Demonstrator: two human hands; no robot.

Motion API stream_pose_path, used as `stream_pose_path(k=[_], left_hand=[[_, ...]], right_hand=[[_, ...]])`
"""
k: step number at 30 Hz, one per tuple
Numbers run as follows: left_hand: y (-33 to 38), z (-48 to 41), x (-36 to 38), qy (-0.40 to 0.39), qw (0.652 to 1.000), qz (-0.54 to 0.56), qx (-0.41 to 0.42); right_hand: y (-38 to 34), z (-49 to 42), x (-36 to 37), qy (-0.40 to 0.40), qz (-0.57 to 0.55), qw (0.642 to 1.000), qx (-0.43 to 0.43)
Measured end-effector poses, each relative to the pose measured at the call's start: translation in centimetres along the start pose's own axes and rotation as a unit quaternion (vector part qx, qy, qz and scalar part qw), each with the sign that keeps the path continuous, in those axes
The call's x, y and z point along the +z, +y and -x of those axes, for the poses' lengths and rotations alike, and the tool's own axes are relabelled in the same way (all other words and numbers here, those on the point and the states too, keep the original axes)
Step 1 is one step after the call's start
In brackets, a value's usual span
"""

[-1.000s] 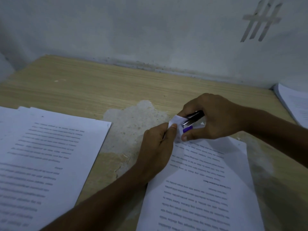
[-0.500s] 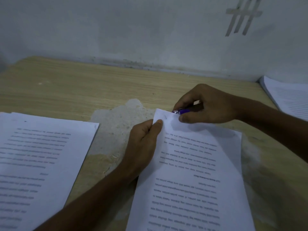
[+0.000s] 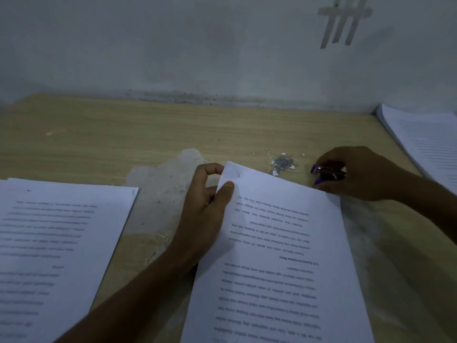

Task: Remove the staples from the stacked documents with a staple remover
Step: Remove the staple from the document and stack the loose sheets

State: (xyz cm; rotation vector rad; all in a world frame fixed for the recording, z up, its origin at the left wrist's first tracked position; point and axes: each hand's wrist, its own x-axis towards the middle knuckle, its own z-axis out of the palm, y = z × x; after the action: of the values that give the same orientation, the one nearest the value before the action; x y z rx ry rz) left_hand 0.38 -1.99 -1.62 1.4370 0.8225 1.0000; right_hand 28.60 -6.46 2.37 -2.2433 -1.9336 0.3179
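Documents [image 3: 284, 256] are pinched at the corner by the left hand [image 3: 205, 211], the staple remover [image 3: 326, 175] gripped by curled fingers [image 3: 331, 158] of the right hand [image 3: 363, 174].

Plain office corner: worn wooden desk [image 3: 148, 129], stacked printed papers [image 3: 61, 243]

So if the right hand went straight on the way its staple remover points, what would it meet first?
Most likely the pile of loose staples on the table, just beyond the staple remover in the right hand. The document's far edge runs close beside that line, so depth is unclear.
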Motion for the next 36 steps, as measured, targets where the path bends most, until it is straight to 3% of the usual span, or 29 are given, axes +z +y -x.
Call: stream_pose_path(k=[9, 12, 15, 17, 20, 25, 28, 36], left_hand=[[-0.6, -0.3, 0.0, 0.038, 0.996, -0.068, 0.053], [-0.1, -0.2, 0.1, 0.037, 0.997, -0.049, 0.052], [0.1, -0.1, 0.1, 0.028, 0.996, -0.047, 0.065], [0.0, -0.2, 0.0, 0.028, 0.995, -0.05, 0.086], [-0.3, -0.5, -0.4, 0.03, 0.993, -0.029, 0.111], [-1.0, -0.5, -0.4, -0.011, 0.99, 0.076, 0.117], [-1.0, -0.4, -0.4, -0.018, 0.988, 0.096, 0.12], [-1.5, -0.5, -0.7, -0.02, 0.988, 0.096, 0.116]], right_hand=[[-0.3, -0.3, -1.2, -0.033, 0.035, 0.999, 0.006], [-3.0, 0.3, -2.1, 0.083, -0.064, 0.994, -0.042], [-7.1, 1.5, -0.8, 0.07, -0.146, 0.982, -0.095], [-8.4, 1.9, 0.9, 0.096, -0.129, 0.977, -0.143], [-8.8, 2.0, 1.8, 0.195, -0.091, 0.952, -0.219], [-7.9, 2.2, 3.6, 0.361, 0.091, 0.852, -0.368], [-7.7, 2.2, 4.3, 0.39, 0.116, 0.828, -0.385], [-7.7, 2.0, 4.4, 0.376, 0.123, 0.832, -0.39]])
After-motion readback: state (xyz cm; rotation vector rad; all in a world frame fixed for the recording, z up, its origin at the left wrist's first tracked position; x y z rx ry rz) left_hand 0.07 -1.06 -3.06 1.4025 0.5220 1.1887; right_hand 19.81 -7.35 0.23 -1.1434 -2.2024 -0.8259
